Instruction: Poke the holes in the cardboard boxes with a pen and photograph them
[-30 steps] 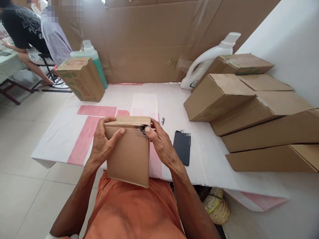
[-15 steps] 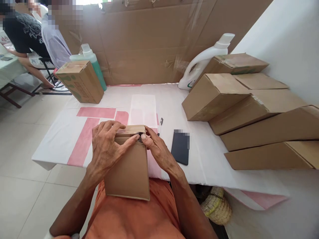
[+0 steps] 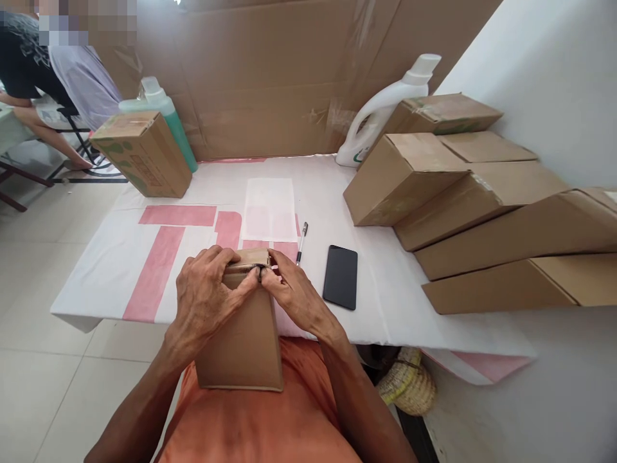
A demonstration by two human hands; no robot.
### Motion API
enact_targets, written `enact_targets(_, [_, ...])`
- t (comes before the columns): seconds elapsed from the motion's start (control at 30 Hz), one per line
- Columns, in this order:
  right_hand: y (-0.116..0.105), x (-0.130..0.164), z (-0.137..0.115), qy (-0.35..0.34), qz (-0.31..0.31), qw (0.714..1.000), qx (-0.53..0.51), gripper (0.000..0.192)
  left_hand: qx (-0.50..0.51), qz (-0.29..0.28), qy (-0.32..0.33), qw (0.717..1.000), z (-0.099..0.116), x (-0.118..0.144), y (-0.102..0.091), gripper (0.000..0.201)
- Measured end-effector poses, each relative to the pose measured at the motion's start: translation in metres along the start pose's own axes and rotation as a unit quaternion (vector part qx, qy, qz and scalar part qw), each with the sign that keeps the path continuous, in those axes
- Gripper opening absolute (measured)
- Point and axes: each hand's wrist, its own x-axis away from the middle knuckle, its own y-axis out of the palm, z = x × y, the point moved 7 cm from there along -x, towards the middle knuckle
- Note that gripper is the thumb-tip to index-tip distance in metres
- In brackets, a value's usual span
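A brown cardboard box [image 3: 243,347] leans against my body at the table's front edge, its narrow end facing up and away. My left hand [image 3: 207,283] wraps over the upper left of the box, thumb pressed along the flap seam. On the upper right corner, my right hand [image 3: 294,289] grips with its thumb close to the left thumb. Between the two thumb tips a small dark spot shows at the seam; what it is I cannot make out. Beyond the box lie a pen [image 3: 302,243], a black phone [image 3: 340,276] and a white sheet of paper [image 3: 268,209].
Several cardboard boxes [image 3: 491,212] stand along the right, beside a white jug [image 3: 380,116]. At the back left are a printed carton [image 3: 144,154] and a green bottle [image 3: 178,128]. A cardboard panel [image 3: 270,77] closes the back. A woven basket [image 3: 414,386] sits below; people [image 3: 81,83] sit far left.
The view has shifted slightly, so the table items appear a little farther left. Both hands keep their hold at the box's top seam, with the thumbs still close together.
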Motion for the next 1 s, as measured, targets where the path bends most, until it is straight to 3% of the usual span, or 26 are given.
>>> enact_targets(0.07, [0.000, -0.001, 0.002, 0.009, 0.010, 1.000, -0.013, 0.025, 0.012, 0.016, 0.039, 0.999, -0.003, 0.003, -0.001, 0.021])
enact_targets(0.17, [0.001, 0.000, 0.012, 0.018, 0.011, 0.995, -0.093, 0.045, 0.030, 0.010, 0.085, 0.996, -0.010, 0.006, -0.002, 0.024])
enact_targets(0.3, [-0.006, 0.005, 0.032, 0.021, 0.004, 0.991, -0.130, 0.059, 0.031, -0.008, 0.080, 0.996, -0.023, 0.004, -0.001, 0.029])
enact_targets(0.4, [-0.029, 0.004, 0.050, 0.082, 0.070, 0.994, 0.024, 0.057, 0.014, -0.004, 0.066, 0.998, -0.028, 0.001, 0.003, 0.032])
enact_targets(0.5, [-0.054, -0.005, 0.066, 0.184, 0.133, 0.949, 0.219, 0.039, -0.016, 0.008, 0.072, 0.997, -0.024, 0.000, 0.008, 0.036])
enact_targets(0.6, [-0.066, -0.023, 0.082, 0.246, 0.158, 0.919, 0.264, 0.024, -0.037, 0.018, 0.087, 0.995, -0.019, 0.000, 0.011, 0.037])
enact_targets(0.7, [-0.067, -0.041, 0.102, 0.269, 0.153, 0.920, 0.242, 0.016, -0.042, 0.013, 0.107, 0.993, -0.017, 0.002, 0.012, 0.035])
enact_targets(0.83, [-0.063, -0.045, 0.116, 0.252, 0.132, 0.945, 0.162, 0.029, -0.051, -0.001, 0.119, 0.992, -0.020, 0.005, 0.013, 0.046])
enact_targets(0.93, [-0.062, -0.038, 0.102, 0.204, 0.142, 0.966, 0.076, 0.029, -0.054, -0.013, 0.117, 0.992, -0.023, 0.005, 0.016, 0.055])
enact_targets(1.0, [-0.061, -0.033, 0.077, 0.127, 0.170, 0.976, -0.037, 0.030, -0.050, -0.019, 0.119, 0.992, -0.023, 0.004, 0.018, 0.057])
